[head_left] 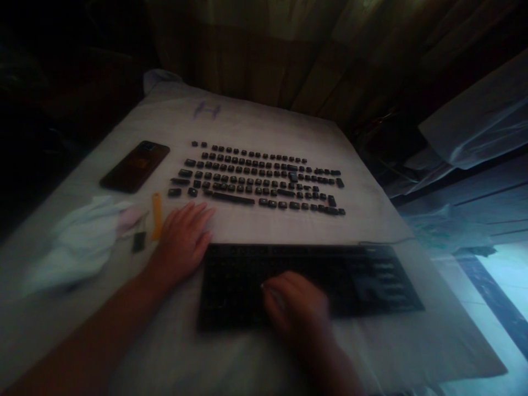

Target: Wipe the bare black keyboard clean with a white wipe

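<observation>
A black keyboard point(235, 280) lies on the cloth-covered table in front of me, its key area dark and blurred, apparently stripped of keycaps. My left hand point(181, 236) rests flat by its upper left corner, fingers stretched out and holding nothing. Over the middle of the keyboard, my right hand point(295, 302) is closed in a pinch. A tiny pale tip shows at its fingers, but what it grips is too blurred to name. Beyond the keyboard, loose black keycaps are laid out in rows, with the long space bar point(233, 198) in the nearest row.
A phone point(135, 166) lies at the left. Nearer are a yellow strip-like tool point(157, 216), a small dark brush-like object point(139, 242) and a crumpled white cloth point(82, 242). A thin cable point(388, 242) runs right from the keyboard's back edge. The table's right edge drops to the floor.
</observation>
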A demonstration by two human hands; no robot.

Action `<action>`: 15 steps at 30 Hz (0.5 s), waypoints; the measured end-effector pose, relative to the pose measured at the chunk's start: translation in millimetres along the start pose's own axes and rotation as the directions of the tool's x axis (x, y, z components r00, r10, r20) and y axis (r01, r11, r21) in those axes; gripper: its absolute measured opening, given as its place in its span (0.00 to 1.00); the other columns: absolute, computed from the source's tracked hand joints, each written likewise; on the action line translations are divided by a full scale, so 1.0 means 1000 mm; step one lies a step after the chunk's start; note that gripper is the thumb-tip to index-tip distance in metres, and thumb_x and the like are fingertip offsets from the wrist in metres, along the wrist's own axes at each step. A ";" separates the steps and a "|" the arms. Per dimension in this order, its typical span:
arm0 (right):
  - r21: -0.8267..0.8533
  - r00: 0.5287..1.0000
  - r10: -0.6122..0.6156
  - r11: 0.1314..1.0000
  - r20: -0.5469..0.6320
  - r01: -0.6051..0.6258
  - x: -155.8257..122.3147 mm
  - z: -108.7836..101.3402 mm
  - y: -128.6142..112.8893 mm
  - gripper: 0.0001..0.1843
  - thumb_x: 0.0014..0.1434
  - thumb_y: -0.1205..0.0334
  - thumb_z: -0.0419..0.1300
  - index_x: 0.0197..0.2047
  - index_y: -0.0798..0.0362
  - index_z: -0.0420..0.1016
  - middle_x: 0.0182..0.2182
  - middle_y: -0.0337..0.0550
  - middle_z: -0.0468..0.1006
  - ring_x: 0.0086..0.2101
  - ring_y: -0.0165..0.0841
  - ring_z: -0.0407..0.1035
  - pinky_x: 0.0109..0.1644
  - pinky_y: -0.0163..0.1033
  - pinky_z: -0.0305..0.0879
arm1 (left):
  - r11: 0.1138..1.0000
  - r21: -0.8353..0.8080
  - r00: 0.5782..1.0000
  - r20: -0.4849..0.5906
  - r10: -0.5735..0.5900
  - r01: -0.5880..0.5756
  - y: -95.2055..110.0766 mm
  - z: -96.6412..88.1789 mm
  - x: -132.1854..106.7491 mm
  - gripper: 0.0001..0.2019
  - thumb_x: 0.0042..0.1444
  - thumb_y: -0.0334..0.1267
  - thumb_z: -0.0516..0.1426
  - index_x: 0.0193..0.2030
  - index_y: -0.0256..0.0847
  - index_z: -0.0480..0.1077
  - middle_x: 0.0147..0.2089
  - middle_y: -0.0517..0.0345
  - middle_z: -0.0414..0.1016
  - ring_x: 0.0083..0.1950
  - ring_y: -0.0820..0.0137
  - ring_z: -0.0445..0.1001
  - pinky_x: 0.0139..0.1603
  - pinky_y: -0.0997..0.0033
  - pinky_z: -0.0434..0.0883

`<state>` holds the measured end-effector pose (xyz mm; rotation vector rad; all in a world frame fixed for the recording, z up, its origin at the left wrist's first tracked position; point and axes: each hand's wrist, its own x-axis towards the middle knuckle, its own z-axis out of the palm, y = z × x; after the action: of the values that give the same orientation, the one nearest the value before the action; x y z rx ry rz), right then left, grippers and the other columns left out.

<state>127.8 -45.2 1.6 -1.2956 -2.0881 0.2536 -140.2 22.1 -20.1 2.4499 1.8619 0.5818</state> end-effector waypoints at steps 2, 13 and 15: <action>0.004 1.000 -0.001 1.000 -0.009 0.001 0.000 0.001 0.000 0.14 0.64 0.68 0.53 0.30 0.52 0.78 0.25 0.42 0.77 0.26 0.33 0.71 0.31 0.37 0.65 | 1.000 -0.005 1.000 0.008 -0.003 0.003 0.000 -0.001 0.000 0.25 0.68 0.47 0.44 0.67 0.43 0.63 0.69 0.45 0.69 0.72 0.53 0.62 0.71 0.41 0.58; 0.026 1.000 -0.019 0.999 0.010 0.018 -0.002 0.003 0.002 0.14 0.65 0.67 0.53 0.30 0.52 0.77 0.24 0.41 0.76 0.26 0.33 0.70 0.31 0.37 0.64 | 1.000 0.013 1.000 0.014 -0.013 0.013 0.002 0.000 0.000 0.25 0.68 0.46 0.43 0.66 0.39 0.63 0.69 0.43 0.68 0.72 0.50 0.62 0.72 0.41 0.58; 0.017 1.000 -0.022 1.000 0.009 0.021 -0.001 0.003 0.002 0.15 0.64 0.67 0.53 0.29 0.52 0.77 0.24 0.42 0.75 0.26 0.33 0.70 0.31 0.37 0.63 | 1.000 0.016 1.000 0.010 -0.008 0.007 0.002 0.000 0.000 0.26 0.68 0.46 0.43 0.67 0.38 0.63 0.69 0.42 0.68 0.72 0.50 0.62 0.71 0.41 0.59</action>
<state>127.6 -45.0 -2.3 -1.2634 -2.1018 0.2680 -138.1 21.2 -19.4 2.4496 1.8784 0.5561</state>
